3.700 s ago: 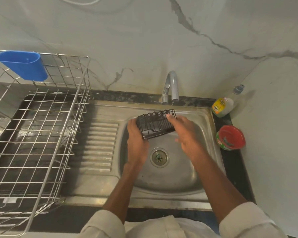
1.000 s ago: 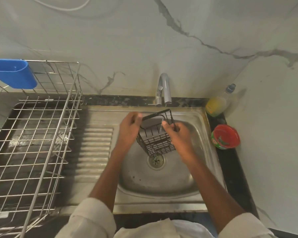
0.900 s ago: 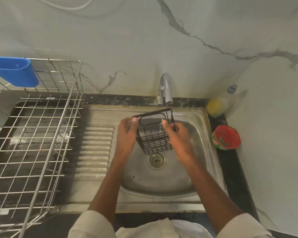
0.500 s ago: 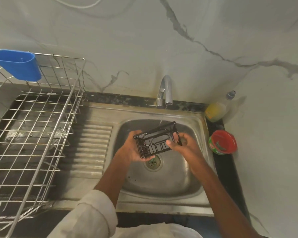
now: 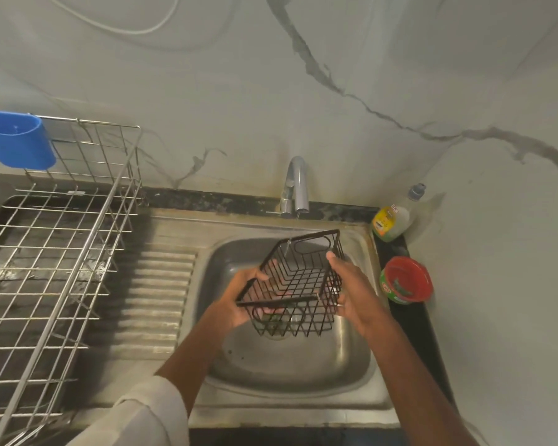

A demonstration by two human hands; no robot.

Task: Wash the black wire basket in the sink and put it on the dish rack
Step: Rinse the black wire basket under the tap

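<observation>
Overhead, both hands (image 5: 239, 300) (image 5: 355, 294) grip black wire basket (image 5: 295, 284) above steel sink (image 5: 290, 365); marble walls.

The black wire basket (image 5: 298, 281) over the brushed stainless-steel sink (image 5: 290, 375) is dark-coated metal. Left of the sink, the shiny steel-wire dish rack (image 5: 62, 252) carries a smooth blue plastic cup (image 5: 15, 141). Behind, the marble-patterned wall (image 5: 303, 91) looks smooth and faintly glossy.

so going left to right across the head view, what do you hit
blue cup → dish rack → draining board → left hand → black basket → right hand → red tub
</observation>
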